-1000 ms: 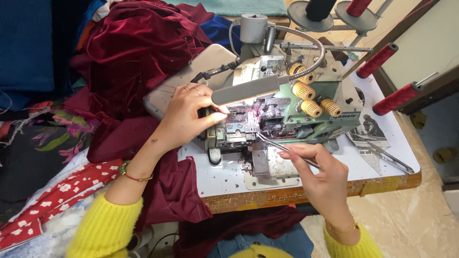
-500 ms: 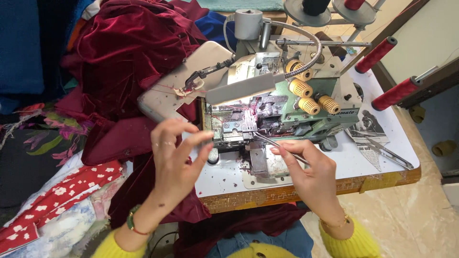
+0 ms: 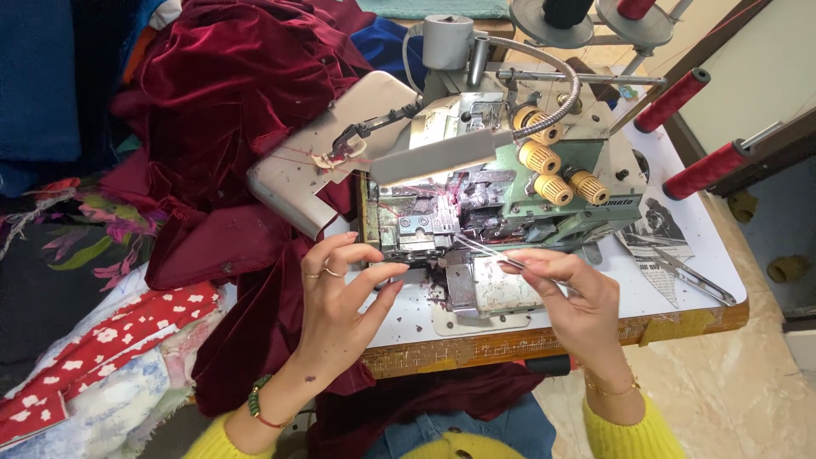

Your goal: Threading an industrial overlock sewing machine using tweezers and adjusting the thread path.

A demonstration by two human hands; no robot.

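A green and grey overlock sewing machine (image 3: 510, 183) stands on a white table (image 3: 680, 272), its front open so the inner metal parts show. My right hand (image 3: 569, 297) pinches metal tweezers (image 3: 484, 251) whose tips point into the open mechanism. My left hand (image 3: 344, 302) hovers just left of the machine's front with thumb and fingers curled near each other; I cannot make out anything between them. Dark red velvet cloth (image 3: 221, 127) is heaped to the left of the machine and hangs over the table edge under my left hand.
Red thread spools (image 3: 705, 170) stand at the right on a rack. Another pair of tweezers (image 3: 693, 276) lies on the table's right side by a paper scrap. Red flowered cloth (image 3: 102, 340) and other fabrics pile up at the left. A bendable lamp arm (image 3: 552, 64) arches over the machine.
My left hand left the machine's top, dropped toward me, and now sits by the machine's front left. My right hand with the tweezers stayed almost still. The view has shifted slightly.
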